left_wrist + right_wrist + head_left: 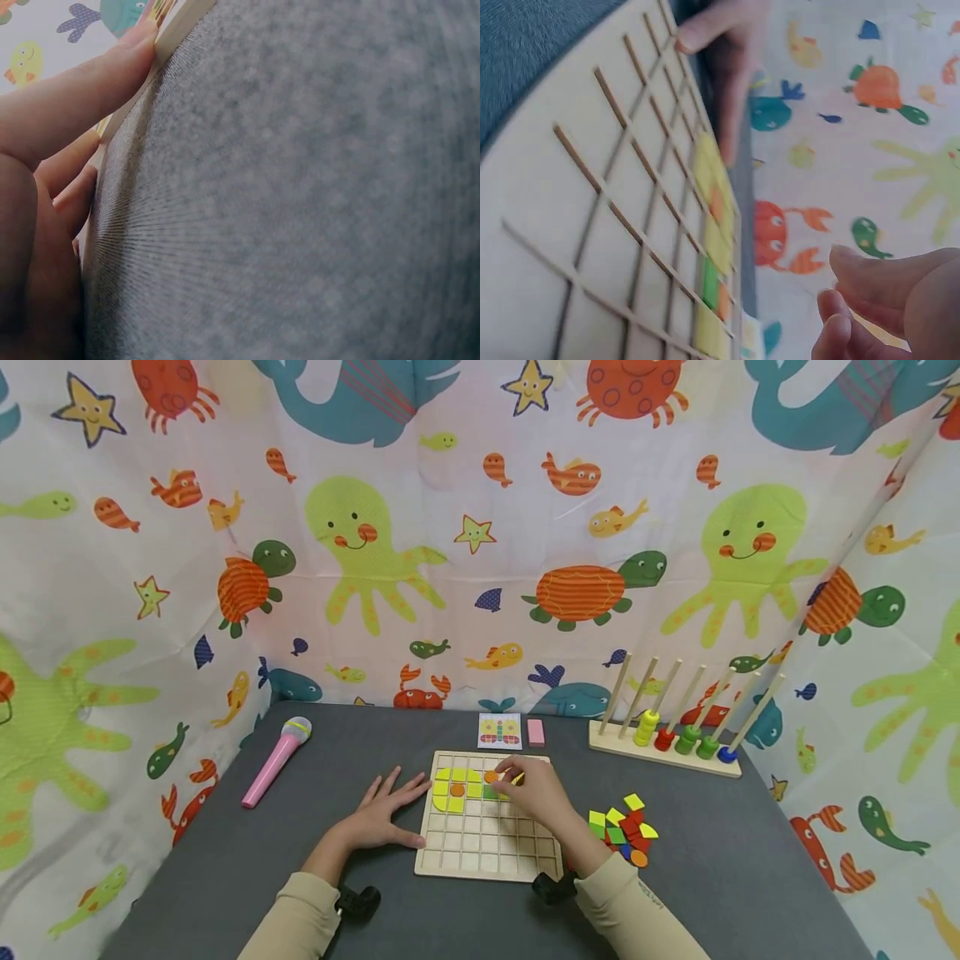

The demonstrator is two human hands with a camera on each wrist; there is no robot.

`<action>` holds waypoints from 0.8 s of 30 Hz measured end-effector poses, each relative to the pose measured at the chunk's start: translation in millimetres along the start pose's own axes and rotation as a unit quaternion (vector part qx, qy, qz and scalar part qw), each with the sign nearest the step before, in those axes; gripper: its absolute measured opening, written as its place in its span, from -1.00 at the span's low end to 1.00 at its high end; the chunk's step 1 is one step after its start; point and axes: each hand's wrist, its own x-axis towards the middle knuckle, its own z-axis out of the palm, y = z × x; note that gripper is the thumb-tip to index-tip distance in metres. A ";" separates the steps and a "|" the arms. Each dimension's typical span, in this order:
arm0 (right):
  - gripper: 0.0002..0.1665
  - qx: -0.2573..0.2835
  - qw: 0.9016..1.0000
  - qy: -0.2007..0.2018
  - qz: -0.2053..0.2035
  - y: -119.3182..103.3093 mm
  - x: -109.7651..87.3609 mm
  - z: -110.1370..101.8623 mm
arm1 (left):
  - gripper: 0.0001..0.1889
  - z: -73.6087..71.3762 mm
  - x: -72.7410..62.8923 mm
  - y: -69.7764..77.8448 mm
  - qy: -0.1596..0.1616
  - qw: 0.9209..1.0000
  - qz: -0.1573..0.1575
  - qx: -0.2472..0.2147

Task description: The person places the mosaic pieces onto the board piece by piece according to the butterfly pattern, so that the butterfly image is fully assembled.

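A square wooden grid board [480, 852] lies on the dark table, with yellow, orange and green tiles in its upper cells. My left hand [378, 818] rests at the board's left side, fingers spread, and its thumb [112, 79] touches the wooden edge. Over the upper right cells, my right hand [536, 789] pinches a small yellow tile [518, 778] between thumb and fingers. That tile is mostly hidden by the fingers. In the right wrist view, the right hand [900, 307] is raised off the board, fingertips drawn together.
Loose coloured tiles [630, 827] lie in a pile right of the board, near the right forearm. Behind the board are a patterned card [499, 732] and a pink block [536, 732]. A peg stand with rings [667, 752] is at back right; a pink toy microphone [273, 764] lies left.
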 end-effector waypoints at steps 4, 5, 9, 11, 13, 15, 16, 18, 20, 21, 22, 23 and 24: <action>-0.72 0.001 1.000 0.015 0.004 6.1 -7.0 -18.9 | 0.11 0.5 -0.1 -0.3 0.004 1.000 -0.003 -0.004; -0.72 -0.002 1.000 0.020 0.005 8.2 -8.8 -23.5 | 0.11 1.0 0.1 -0.3 0.006 1.000 -0.001 -0.004; -0.70 -0.028 0.999 0.039 0.023 20.6 -18.6 -41.6 | 0.10 3.2 1.6 -0.1 0.005 1.000 0.005 -0.006; -0.70 -0.040 0.998 0.045 0.036 27.9 -24.0 -50.3 | 0.10 4.0 2.4 -0.3 0.004 1.000 0.005 -0.004; -0.69 -0.052 0.996 0.048 0.048 34.9 -29.1 -58.9 | 0.11 4.3 2.8 -0.9 0.004 1.000 0.000 -0.002; -0.70 -0.061 0.995 0.049 0.054 43.2 -33.9 -66.6 | 0.10 4.1 2.6 -1.6 0.004 1.000 -0.003 -0.001; -0.70 -0.063 0.995 0.048 0.057 47.5 -36.0 -70.1 | 0.10 4.0 2.3 -1.7 0.003 1.000 -0.005 0.001; -0.72 -0.067 0.995 0.045 0.061 57.7 -39.8 -76.6 | 0.10 3.6 1.7 -2.4 0.003 1.000 -0.005 0.000; -0.73 -0.068 0.995 0.039 0.066 68.5 -43.2 -82.3 | 0.09 3.3 1.3 -3.1 0.004 1.000 -0.003 -0.003; -0.73 -0.067 0.995 0.035 0.071 74.1 -44.7 -84.8 | 0.09 3.1 1.2 -3.5 0.004 1.000 -0.002 -0.002; -0.73 -0.069 0.994 0.031 0.075 80.3 -45.6 -86.7 | 0.09 3.1 1.3 -3.9 0.003 1.000 -0.002 -0.002; -0.73 -0.071 0.994 0.027 0.079 86.1 -46.5 -88.4 | 0.10 3.0 1.5 -4.5 0.003 1.000 -0.001 -0.002; -0.72 -0.074 0.994 0.021 0.082 91.4 -47.3 -90.0 | 0.09 3.0 1.7 -4.8 0.004 1.000 -0.001 -0.002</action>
